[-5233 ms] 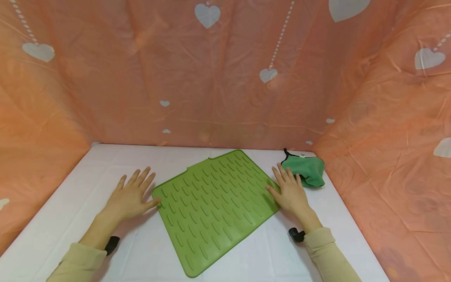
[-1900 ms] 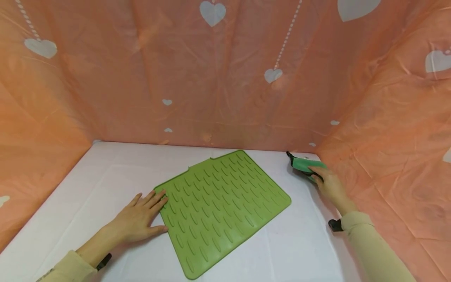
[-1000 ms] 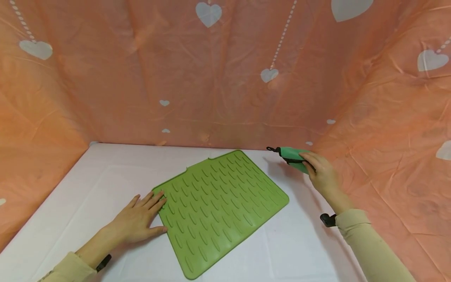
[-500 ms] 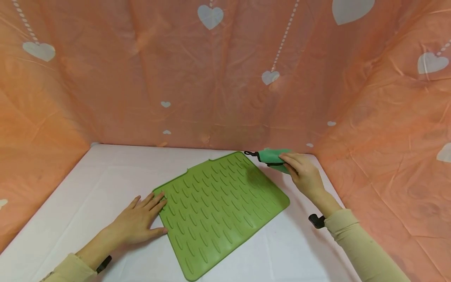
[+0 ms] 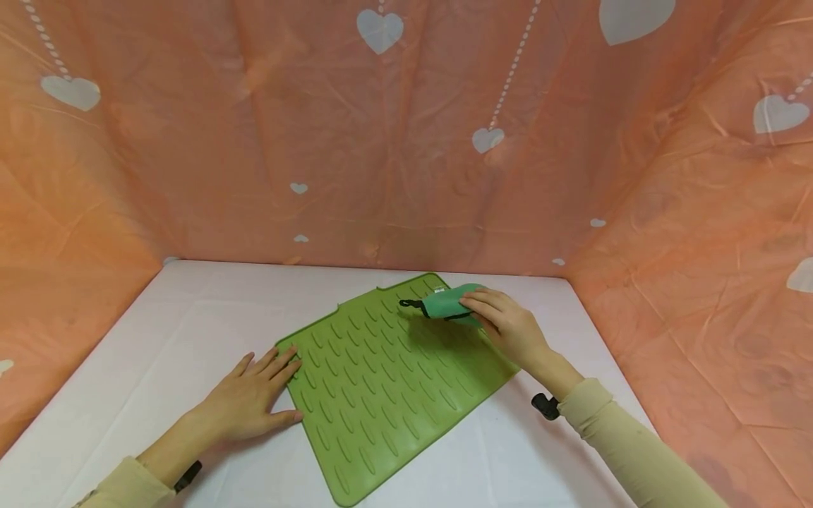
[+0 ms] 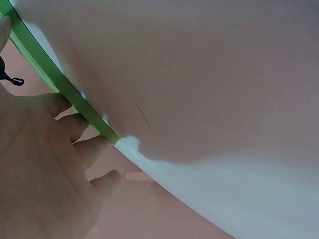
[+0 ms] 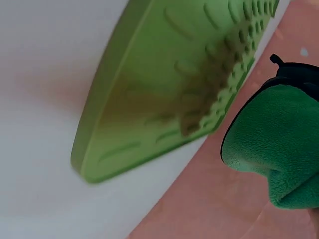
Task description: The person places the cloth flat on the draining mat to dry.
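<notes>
A green ridged rubbery mat [image 5: 387,381] lies at an angle on the white-covered table. My left hand [image 5: 244,398] rests at its left edge, fingers spread, fingertips on the rim; the left wrist view shows those fingers [image 6: 82,149] along the green edge. My right hand [image 5: 508,324] grips a folded green cleaning cloth [image 5: 447,302] with black edging and a black hanging loop. It holds the cloth over the mat's far right part, and a shadow falls on the ridges below. In the right wrist view the plush cloth [image 7: 274,134] appears raised off the mat.
White cloth covers the table [image 5: 216,303]. An orange curtain [image 5: 394,162] printed with pale hearts stands behind it and along both sides. Each wrist wears a small black device, such as the right one [image 5: 545,406].
My right hand reached the cloth at the table's far right, took it up, and carried it left over the mat. My left hand settled onto the mat's left edge and stayed there.
</notes>
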### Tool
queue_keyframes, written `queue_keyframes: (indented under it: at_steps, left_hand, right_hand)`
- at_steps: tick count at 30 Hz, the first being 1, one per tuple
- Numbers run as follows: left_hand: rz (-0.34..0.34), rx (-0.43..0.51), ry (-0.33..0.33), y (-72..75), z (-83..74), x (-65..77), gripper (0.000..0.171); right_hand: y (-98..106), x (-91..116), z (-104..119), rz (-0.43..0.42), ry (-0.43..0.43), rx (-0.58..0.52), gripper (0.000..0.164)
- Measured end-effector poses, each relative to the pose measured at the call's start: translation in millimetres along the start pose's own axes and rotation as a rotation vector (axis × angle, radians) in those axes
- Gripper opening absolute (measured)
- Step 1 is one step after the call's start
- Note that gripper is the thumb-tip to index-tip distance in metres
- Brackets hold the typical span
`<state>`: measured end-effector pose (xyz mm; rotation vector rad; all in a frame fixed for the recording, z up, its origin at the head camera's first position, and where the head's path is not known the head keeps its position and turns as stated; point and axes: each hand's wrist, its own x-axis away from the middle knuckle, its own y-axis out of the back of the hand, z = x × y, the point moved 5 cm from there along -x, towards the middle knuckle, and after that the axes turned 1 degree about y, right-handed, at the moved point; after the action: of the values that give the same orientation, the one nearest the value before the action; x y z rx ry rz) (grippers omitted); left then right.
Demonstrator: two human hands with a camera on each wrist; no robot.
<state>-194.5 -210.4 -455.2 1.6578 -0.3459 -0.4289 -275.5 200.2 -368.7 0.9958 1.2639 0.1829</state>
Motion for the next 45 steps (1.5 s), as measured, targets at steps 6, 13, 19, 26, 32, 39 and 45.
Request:
queue_keyframes:
  at_steps: [6,13,19,26,32,39,45]
  left_hand:
    - [0.004,-0.003,-0.004,-0.7,0.1,-0.7,0.092]
    - [0.004,-0.003,-0.003,-0.4,-0.9,-0.6,0.091]
    - [0.005,-0.008,-0.003,-0.3,-1.3,-0.6,0.090]
    - [0.000,-0.009,0.001,-1.0,-0.5,-1.0,0.090]
    - [-0.002,-0.013,-0.002,-0.8,-0.8,-1.4,0.090]
    - [0.014,-0.007,-0.002,2.6,-2.0,-2.7,0.091]
    - [0.052,0.009,0.001,10.2,-2.2,-11.8,0.088]
  right_hand:
    - [-17.0,0.0,13.6,0.074,0.012,-0.032,0.051]
    - [-33.6,1.2,31.6,0.129,0.087,-0.042,0.051]
    - [-45.6,1.2,48.1,0.207,0.149,-0.031,0.049]
    - [-58.6,5.8,64.4,0.362,0.160,-0.074,0.045]
    - [-67.4,12.3,75.1,0.502,0.189,-0.023,0.042]
    - [-73.4,18.2,79.7,0.663,0.156,-0.037,0.044]
    - [-66.8,15.1,77.6,0.620,0.082,-0.149,0.045]
